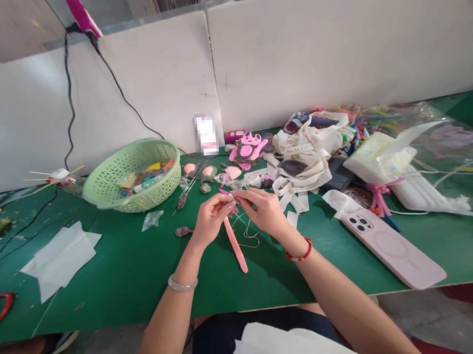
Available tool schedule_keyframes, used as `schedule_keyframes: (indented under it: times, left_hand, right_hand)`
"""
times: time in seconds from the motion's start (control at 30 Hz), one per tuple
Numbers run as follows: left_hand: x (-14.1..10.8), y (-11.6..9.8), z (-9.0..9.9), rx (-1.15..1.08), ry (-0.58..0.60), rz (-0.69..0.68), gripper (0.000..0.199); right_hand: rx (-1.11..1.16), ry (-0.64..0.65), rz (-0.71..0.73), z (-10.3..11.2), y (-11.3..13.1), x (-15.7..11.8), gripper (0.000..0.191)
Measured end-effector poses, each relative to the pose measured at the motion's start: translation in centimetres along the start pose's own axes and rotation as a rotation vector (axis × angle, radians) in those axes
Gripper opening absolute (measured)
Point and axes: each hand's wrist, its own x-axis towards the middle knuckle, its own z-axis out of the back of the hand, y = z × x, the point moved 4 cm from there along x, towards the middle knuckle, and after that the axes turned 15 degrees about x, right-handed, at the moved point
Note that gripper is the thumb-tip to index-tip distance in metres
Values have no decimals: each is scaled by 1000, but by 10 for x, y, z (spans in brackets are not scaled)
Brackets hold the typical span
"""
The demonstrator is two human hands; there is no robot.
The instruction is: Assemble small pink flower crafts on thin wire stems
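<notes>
My left hand [213, 221] and my right hand [265, 212] meet over the middle of the green table, both with fingertips pinched together. A small purple piece [223, 191] pokes out above the joined fingertips; most of it is hidden by them. Below them a long flat pink strip [236, 246] with a rounded end slants toward me; its upper end goes out of sight under my left fingers. Pale thread [247, 232] loops beneath my right hand. A grey-purple piece with a thin stem [182, 231] lies beside my left wrist.
A green basket [100, 174] of colourful bits stands left, beyond white paper [63, 259]. Ahead are long needles [189, 188], pink-and-grey pieces [209, 172], a pink figure [248, 149] and a lit phone [205, 136]. Ribbons [302, 146] and a pink phone [393, 247] lie right; red-handled scissors [2, 309], far left.
</notes>
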Motion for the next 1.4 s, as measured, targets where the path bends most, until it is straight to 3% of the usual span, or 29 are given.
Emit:
schedule_keyframes:
  times: [0.27, 0.57, 0.97, 1.23, 1.4]
  left_hand:
    - [2, 1, -2, -30, -93, -31, 38]
    - [2, 2, -6, -175, 4, 14, 31]
    - [3, 6, -5, -197, -44, 53, 30]
    - [4, 9, -10, -209, -40, 106, 33]
    - [3, 14, -14, -241, 2, 137, 39]
  right_hand:
    - [66, -7, -48, -2, 1, -1, 22]
    - [117, -79, -123, 3, -1, 2, 19]
    - [208, -17, -103, 3, 1, 5, 16]
    - [261, -60, -388, 3, -15, 3, 13]
    - [231, -112, -445, 4, -22, 1, 14]
